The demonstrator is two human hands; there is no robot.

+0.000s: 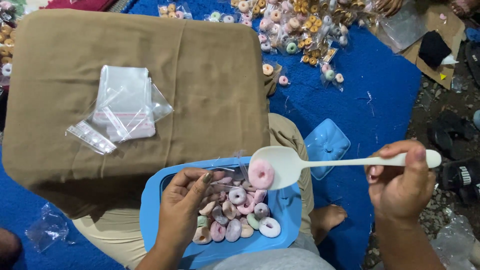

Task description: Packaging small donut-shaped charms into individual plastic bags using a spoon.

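Observation:
My right hand grips the handle of a white plastic spoon whose bowl carries one pink ring-shaped sweet. The spoon bowl hovers over a blue plastic tray on my lap that holds several pink, white and green ring sweets. My left hand rests in the tray and pinches the mouth of a small clear plastic bag right beside the spoon's sweet.
A tan cushion lies in front of me with a stack of clear empty bags on it. A blue lid sits on the blue carpet. Many filled sweet packets lie at the far side. Shoes stand at the right.

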